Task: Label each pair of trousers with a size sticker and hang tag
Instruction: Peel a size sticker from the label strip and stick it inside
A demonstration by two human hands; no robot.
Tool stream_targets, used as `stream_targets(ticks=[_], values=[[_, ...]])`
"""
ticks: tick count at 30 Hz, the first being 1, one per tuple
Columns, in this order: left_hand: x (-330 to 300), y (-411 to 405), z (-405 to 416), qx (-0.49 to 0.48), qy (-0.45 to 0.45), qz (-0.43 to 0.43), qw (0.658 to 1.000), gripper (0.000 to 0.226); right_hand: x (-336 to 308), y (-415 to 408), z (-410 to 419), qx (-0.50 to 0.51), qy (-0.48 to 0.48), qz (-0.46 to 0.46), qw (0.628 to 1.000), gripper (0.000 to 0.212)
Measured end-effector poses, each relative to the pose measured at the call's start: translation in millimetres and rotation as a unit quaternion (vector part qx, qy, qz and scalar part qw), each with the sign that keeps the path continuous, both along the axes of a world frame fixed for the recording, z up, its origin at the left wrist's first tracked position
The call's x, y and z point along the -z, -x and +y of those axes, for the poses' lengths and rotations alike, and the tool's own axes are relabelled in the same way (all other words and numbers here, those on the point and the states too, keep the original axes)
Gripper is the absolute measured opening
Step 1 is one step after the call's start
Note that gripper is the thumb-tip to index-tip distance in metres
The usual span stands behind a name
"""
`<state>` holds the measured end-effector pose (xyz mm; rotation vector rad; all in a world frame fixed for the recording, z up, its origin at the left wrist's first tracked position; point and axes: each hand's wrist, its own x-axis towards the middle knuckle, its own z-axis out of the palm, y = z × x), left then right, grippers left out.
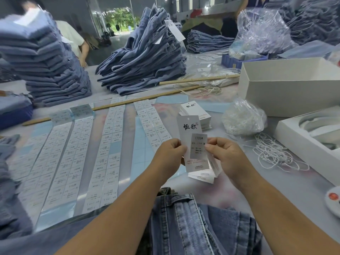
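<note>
My left hand (170, 153) pinches the left edge of a white hang tag (189, 129) with black brush lettering, held upright above the table. My right hand (225, 155) pinches a size sticker (198, 146) marked 1103# M against the tag's front, with more tags tucked under its fingers. A pair of blue jeans (193, 223) lies at the near table edge below my arms. Long sheets of size stickers (103, 153) lie on the left. A stack of hang tags (199, 113) stands just behind my hands.
Tall piles of folded jeans (145, 57) stand at the back and left. White strings (272, 153) and a bag of strings (242, 118) lie to the right, beside white boxes (287, 89). Wooden rulers (128, 103) cross the table. A person (77, 39) stands far left.
</note>
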<state>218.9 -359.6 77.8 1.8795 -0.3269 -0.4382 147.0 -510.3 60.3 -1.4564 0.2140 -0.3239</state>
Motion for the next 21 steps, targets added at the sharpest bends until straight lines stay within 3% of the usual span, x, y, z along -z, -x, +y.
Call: stream_targets(ticks=[5,12,21], values=[[-9,15,19,0.002,0.046,-0.006,0.999,0.024,-12,2,10,-0.001,0.089,0.010,0.996,0.021],[-10,26,35,-0.002,0.025,0.000,1.000,0.020,-15,11,27,-0.001,0.107,0.007,0.994,0.027],[-6,36,37,0.002,0.054,0.039,0.998,0.020,-6,14,36,0.060,0.201,0.028,0.977,0.021]])
